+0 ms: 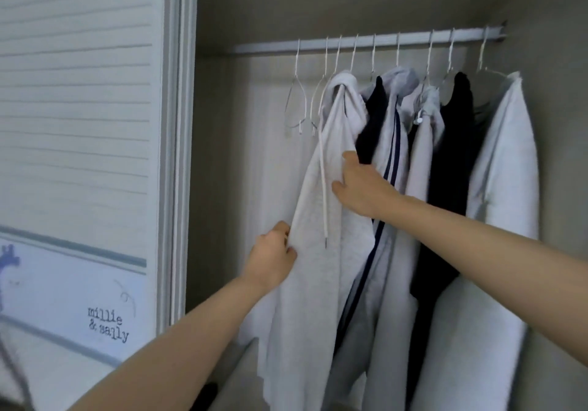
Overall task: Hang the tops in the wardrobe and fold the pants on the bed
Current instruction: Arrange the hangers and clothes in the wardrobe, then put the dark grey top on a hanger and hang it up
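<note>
A light grey hoodie with a white drawstring hangs on a wire hanger from the wardrobe rail, leftmost of the hung clothes. My left hand pinches its left edge at mid height. My right hand grips its right edge higher up, fingers tucked behind the fabric. To the right hang a grey top with dark stripes, a black top and a white garment. No pants are in view.
Two bare wire hangers hang at the left end of the rail. The white slatted sliding door stands at the left, beside the wardrobe opening. The wardrobe's right wall is close to the white garment.
</note>
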`<state>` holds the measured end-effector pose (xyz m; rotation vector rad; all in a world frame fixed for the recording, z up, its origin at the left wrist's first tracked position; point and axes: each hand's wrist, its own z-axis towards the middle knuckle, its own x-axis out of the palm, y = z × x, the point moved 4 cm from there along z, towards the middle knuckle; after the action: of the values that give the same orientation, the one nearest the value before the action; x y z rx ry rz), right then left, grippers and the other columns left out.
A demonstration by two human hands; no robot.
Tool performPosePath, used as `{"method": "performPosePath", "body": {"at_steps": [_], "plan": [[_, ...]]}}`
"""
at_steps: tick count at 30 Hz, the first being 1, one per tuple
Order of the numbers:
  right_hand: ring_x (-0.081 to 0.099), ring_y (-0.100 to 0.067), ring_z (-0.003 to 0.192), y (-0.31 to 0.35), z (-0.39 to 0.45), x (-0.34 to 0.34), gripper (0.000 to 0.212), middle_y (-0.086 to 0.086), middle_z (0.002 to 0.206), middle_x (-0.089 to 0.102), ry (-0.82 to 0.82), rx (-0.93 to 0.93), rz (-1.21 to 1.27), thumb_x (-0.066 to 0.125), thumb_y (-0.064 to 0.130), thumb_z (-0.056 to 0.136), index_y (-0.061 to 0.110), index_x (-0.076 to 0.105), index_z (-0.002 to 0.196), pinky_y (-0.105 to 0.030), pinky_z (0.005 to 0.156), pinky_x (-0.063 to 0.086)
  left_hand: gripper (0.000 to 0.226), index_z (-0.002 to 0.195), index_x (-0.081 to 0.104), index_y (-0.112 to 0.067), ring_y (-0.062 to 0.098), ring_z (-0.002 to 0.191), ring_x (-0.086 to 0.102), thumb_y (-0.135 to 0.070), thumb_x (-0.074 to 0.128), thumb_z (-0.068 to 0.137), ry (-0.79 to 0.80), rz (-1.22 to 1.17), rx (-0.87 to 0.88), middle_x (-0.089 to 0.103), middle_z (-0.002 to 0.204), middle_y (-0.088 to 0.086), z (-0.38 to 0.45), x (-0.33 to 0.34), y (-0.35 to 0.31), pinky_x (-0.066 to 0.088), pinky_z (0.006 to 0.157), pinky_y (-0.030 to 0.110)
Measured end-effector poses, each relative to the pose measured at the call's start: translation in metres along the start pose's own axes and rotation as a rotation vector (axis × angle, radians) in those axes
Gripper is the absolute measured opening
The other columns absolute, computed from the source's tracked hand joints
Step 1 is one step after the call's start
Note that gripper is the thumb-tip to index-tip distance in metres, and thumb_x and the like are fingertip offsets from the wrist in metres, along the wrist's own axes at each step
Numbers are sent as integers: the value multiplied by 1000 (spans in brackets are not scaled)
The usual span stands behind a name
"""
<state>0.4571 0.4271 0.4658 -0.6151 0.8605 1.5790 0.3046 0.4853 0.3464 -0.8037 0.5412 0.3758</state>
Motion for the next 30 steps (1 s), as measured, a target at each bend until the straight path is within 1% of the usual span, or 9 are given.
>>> {"method": "performPosePath", "body": {"at_steps": [2,5,7,10,15,19,24,27,30], "plan": [[56,-20,68,3,-23,8,59,-4,78,55,41,-8,33,44,27,98,4,17,144,-38,64,53,11,100,56,-9,24,79,60,-8,53,89,10,-25,-39,59,81,0,-15,-4,4,51,66,32],[62,-26,90,12,-57,23,60,-10,105,61,66,-41,112,46,31,97,10,17,146,-47,81,54,9,97,58,-12,21,76,65,-10,57,89,21,-58,-95,66,81,-1,-39,-10,10,53,67,30],[62,-26,95,20,-82,35,58,-11,113,60,90,-79,176,46,32,97,13,20,145,-47,84,54,9,98,57,-13,21,73,69,-9,57,90,57,-88,-135,71,87,4,-63,-12,14,56,70,29],[60,-20,94,31,-123,61,59,-5,117,59,155,-112,279,46,34,96,20,19,147,-40,86,52,9,98,56,-15,21,70,69,-9,57,92,62,-106,-198,72,86,4,-109,-18,18,49,60,15],[54,-20,115,49,-184,96,56,-2,135,54,194,-207,441,50,33,94,16,29,143,-24,87,36,7,100,56,-14,19,69,68,-9,53,95,-39,-124,-268,73,80,2,-189,-31,7,51,65,22],[55,-18,113,65,-238,114,46,3,126,59,298,-251,650,50,29,96,17,37,139,-24,87,38,9,101,58,-20,9,66,66,-14,53,96,-180,-43,-388,73,76,-2,-273,-35,-4,52,66,19],[56,-21,113,86,-337,125,39,-2,119,64,463,-445,831,52,21,96,11,45,133,-29,93,39,10,101,59,-28,6,67,66,-20,53,96,-423,132,-657,71,74,-7,-418,-27,-39,57,70,35],[60,-22,107,99,-402,127,36,-1,112,66,601,-559,918,53,20,95,12,49,130,-33,91,45,9,101,57,-31,15,64,67,-25,53,96,-519,244,-836,70,73,-5,-505,-17,-70,55,61,42],[59,-1,93,117,-471,123,32,15,93,65,777,-673,1005,53,20,95,13,51,127,-15,84,42,10,94,56,-35,15,65,66,-25,53,94,-663,328,-1007,69,70,-9,-594,-4,-114,55,66,40]]}}
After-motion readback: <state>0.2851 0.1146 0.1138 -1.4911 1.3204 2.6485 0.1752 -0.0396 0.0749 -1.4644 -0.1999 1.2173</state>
